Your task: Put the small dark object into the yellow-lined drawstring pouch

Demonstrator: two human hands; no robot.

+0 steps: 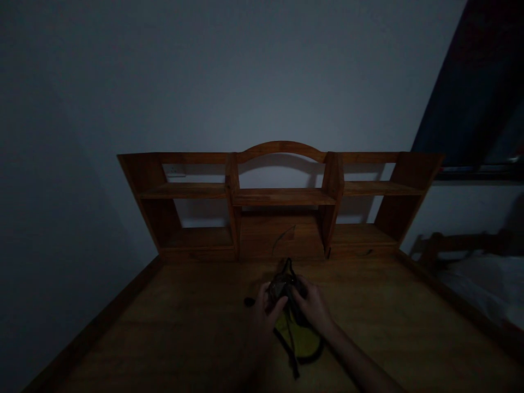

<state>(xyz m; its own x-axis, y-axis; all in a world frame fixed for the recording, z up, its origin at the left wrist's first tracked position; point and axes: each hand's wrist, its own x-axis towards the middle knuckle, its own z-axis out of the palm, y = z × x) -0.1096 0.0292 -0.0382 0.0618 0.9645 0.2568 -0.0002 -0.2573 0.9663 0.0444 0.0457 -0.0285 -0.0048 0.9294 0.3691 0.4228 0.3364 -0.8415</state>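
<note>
Bundle of dark material (280,286) between both my hands, at the middle of the desk (176,322), near the shelf unit (284,196). Too dim to identify it. Black loop (289,261) at its far end points away from me, toward the shelf; yellow-green panel (307,339) with dark edging spreads at the near end. Long axis runs front to back, near end skewed slightly right.

Left hand (264,311) curled on the left side, right hand (313,305) on the right; both gripping, thumbs on top, close together. One dark strap (295,368) trails toward me over the panel.

Edges: left rail (98,320) and right rail (458,303) both well apart from my hands, wide wood between. Far side bounded by the shelf.

Count: one bundle, one loop, one panel, one small dark oval piece (249,301) just left of my left hand; one shelf unit, three bays.
</note>
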